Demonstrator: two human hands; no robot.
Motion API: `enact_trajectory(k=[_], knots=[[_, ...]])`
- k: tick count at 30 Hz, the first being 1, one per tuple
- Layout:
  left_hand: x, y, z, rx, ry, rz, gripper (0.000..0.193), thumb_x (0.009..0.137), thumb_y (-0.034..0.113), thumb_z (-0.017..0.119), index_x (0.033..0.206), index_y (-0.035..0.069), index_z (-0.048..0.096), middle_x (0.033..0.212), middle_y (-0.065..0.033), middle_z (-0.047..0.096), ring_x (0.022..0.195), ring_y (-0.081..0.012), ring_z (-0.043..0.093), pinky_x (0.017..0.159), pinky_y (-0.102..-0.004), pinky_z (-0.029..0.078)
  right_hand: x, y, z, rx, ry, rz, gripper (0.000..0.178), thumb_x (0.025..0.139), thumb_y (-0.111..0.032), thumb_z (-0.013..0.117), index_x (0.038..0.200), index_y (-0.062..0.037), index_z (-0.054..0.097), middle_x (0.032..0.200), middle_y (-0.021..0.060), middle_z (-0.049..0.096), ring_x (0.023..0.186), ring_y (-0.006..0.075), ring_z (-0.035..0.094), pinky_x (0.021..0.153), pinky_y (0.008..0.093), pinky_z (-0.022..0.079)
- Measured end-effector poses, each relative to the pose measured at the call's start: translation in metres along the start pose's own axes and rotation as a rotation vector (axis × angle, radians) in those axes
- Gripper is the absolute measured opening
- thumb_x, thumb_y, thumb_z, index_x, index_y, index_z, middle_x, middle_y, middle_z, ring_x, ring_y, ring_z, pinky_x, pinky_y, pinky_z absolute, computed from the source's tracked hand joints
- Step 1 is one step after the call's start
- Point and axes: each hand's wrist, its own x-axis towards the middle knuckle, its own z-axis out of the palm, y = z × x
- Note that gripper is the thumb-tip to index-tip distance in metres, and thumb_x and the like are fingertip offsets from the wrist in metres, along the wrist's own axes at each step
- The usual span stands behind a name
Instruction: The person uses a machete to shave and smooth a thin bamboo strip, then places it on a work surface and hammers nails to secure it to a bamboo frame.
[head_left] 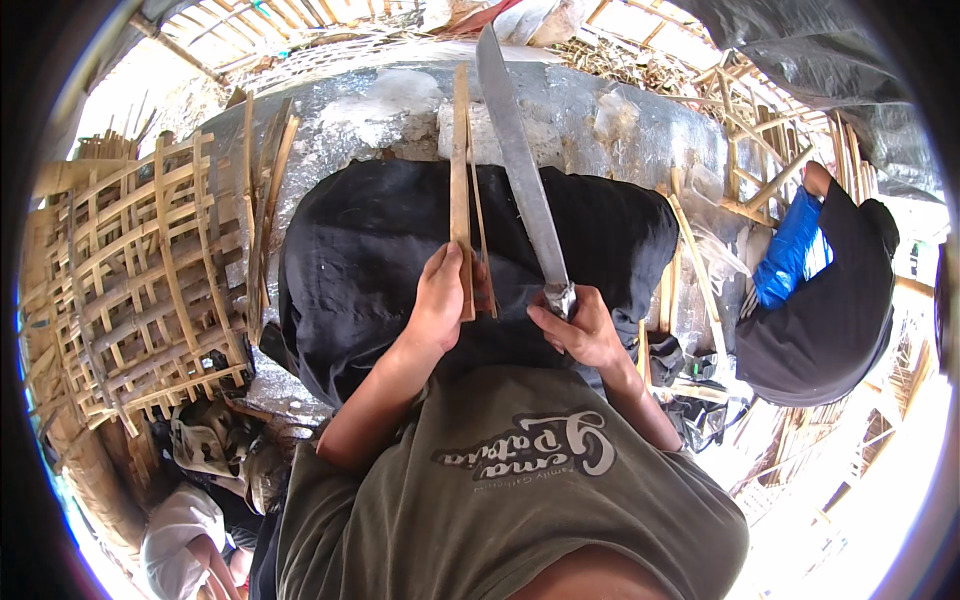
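Note:
My left hand [441, 295] is closed around the lower part of a bamboo strip [459, 160], which stands lengthwise in front of me over my lap. A thinner sliver [478, 210] runs along its right side, apart from it near the middle. In my right hand [580, 328] is the handle of a long machete [522, 165], its grey blade pointing away from me and leaning slightly left. The blade is to the right of the bamboo and does not touch it. Black cloth [370, 250] covers my legs beneath both hands.
A woven bamboo lattice [140, 270] stands at the left, with loose bamboo strips [268, 190] beside it. More strips [700, 260] lean at the right, near a person in dark clothing [825, 310] with a blue bundle [790, 250]. Another person [185, 540] is at the lower left.

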Motion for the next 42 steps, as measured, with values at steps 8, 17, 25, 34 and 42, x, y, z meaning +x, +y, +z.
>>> enact_trajectory(k=[8,17,25,34,42], knots=[[0.006,0.044,0.024,-0.174,-0.105,0.002,0.031,0.107,0.037,0.042,0.103,0.011,0.056,0.089,0.0007,0.058,0.078,-0.0137,0.057,0.068,-0.0342,0.049,-0.033,-0.016,0.004,-0.248,0.171,-0.287,0.015,0.086,-0.014,0.074,0.083,-0.0014,0.066,0.059,0.0034,0.054,0.054,0.0093,0.048,0.052,0.0304,0.039],[0.012,0.043,0.047,-0.255,-0.215,0.042,0.028,0.107,0.036,0.043,0.102,0.012,0.056,0.091,0.0006,0.056,0.079,-0.0137,0.055,0.072,-0.0331,0.045,-0.026,-0.017,0.024,-0.394,0.310,-0.484,0.019,0.083,-0.013,0.078,0.086,0.0004,0.066,0.070,0.0140,0.064,0.058,0.0261,0.066,0.056,0.0347,0.051],[0.007,0.041,0.039,-0.179,-0.132,0.014,0.029,0.108,0.035,0.042,0.104,0.012,0.058,0.089,0.0022,0.059,0.080,-0.0115,0.058,0.072,-0.0324,0.048,-0.003,-0.019,0.020,-0.484,0.383,-0.448,0.019,0.081,-0.012,0.077,0.087,0.0016,0.064,0.072,0.0190,0.063,0.062,0.0391,0.063,0.057,0.0394,0.050],[0.002,0.037,0.024,-0.237,-0.172,-0.042,0.028,0.108,0.033,0.042,0.107,0.011,0.058,0.089,0.0003,0.058,0.077,-0.0129,0.059,0.069,-0.0343,0.052,0.037,-0.016,0.010,-0.616,0.372,-0.425,0.021,0.078,-0.012,0.076,0.085,0.0014,0.062,0.077,0.0205,0.065,0.070,0.0410,0.065,0.062,0.0431,0.052],[-0.015,0.055,0.017,-0.338,-0.262,-0.161,0.032,0.110,0.033,0.037,0.110,0.006,0.055,0.092,-0.0032,0.058,0.080,-0.0155,0.059,0.072,-0.0367,0.054,0.076,-0.015,0.001,-0.790,0.384,-0.432,0.020,0.077,-0.015,0.074,0.088,-0.0015,0.064,0.084,0.0196,0.068,0.078,0.0407,0.067,0.069,0.0480,0.054]])
